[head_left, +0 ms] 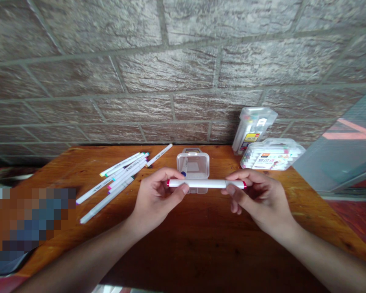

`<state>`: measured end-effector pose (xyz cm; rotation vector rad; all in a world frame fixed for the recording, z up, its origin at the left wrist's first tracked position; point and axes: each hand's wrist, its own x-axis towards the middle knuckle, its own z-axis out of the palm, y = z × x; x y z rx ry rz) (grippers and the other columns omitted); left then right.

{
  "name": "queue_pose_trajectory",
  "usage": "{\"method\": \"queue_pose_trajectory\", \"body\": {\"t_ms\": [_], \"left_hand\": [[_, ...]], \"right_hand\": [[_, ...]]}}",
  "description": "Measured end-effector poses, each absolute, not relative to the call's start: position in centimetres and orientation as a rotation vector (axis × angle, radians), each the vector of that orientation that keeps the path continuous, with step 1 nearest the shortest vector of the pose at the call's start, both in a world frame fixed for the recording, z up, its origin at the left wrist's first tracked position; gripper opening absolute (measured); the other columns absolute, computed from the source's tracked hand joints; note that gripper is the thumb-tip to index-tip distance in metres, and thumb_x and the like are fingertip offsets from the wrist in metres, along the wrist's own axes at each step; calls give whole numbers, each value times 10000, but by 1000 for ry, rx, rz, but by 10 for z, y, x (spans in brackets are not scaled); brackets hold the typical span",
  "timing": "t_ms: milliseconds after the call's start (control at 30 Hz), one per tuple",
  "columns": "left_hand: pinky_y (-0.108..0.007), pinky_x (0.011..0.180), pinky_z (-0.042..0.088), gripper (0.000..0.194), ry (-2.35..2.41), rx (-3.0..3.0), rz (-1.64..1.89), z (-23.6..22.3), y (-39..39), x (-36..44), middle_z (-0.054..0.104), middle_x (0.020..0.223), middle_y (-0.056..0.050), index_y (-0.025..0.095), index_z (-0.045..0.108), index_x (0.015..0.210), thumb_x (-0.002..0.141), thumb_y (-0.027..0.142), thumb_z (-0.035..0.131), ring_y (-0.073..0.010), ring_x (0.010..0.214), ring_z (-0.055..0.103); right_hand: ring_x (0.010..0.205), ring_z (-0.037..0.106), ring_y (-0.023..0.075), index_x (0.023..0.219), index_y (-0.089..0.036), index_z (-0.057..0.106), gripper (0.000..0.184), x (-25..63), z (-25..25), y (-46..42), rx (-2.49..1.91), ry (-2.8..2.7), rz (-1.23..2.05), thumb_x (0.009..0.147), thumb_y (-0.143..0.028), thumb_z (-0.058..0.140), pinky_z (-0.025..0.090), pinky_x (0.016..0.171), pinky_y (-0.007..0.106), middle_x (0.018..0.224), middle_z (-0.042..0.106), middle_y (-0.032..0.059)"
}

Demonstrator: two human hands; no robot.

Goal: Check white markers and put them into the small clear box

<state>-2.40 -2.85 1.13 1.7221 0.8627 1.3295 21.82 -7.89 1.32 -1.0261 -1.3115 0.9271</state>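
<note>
I hold a white marker [205, 183] with red end bands level above the wooden table [183, 244]. My left hand [157, 199] pinches its left end between thumb and fingers. My right hand [256, 199] pinches its right end the same way. Just behind the marker stands a small clear plastic case [193, 165], open at the top, with one marker inside it.
Several loose white markers [118, 175] lie scattered at the left of the table. Two clear boxes of markers sit at the back right, one upright [253, 128] against the brick wall [171, 69], one lying flat [273, 154]. A blurred patch [27, 224] covers the left edge.
</note>
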Motion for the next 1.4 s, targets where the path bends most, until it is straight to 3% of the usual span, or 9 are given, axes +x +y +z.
{"method": "queue_pose_trajectory", "body": {"t_ms": [233,433,633,867,1100,1400], "left_hand": [[-189,474,365,81,867,1709,1313,12,-30,-25,631,647,41,170,735,905,852,176,795,-72,504,466],[-189,460,344,95,876,1700,1309,12,-30,-23,646,660,35,166,739,900,840,184,811,-66,502,463],[-201,470,376,90,849,1659,1279,12,-29,-24,598,598,57,173,747,944,890,224,796,-68,469,472],[-186,429,356,173,845,1557,1224,11,-30,-25,587,570,48,162,746,984,914,312,795,-77,450,482],[-203,457,389,245,812,1457,1233,7,-27,-27,737,753,-38,153,777,1053,948,375,772,-70,461,517],[-229,504,421,230,728,1352,1245,5,-25,-27,766,860,-45,196,806,1131,1007,356,696,-78,497,542]], "right_hand": [[393,652,111,954,-179,734,169,218,13,-80,-1029,-1320,918,880,-287,840,521,377,163,675,782,38],[378,626,99,943,-188,728,201,217,11,-78,-1033,-1298,911,850,-282,879,522,381,154,568,702,-25],[393,640,100,952,-179,733,220,219,11,-77,-1034,-1283,947,880,-344,860,519,376,161,675,780,38],[395,645,94,941,-179,745,223,219,15,-78,-997,-1249,997,876,-349,874,520,379,154,703,792,33],[411,650,100,972,-188,778,195,222,12,-77,-953,-1189,1066,907,-357,850,526,390,175,764,811,43],[434,648,120,1038,-196,803,187,223,10,-76,-924,-1095,1137,969,-367,776,531,402,225,882,837,70]]}}
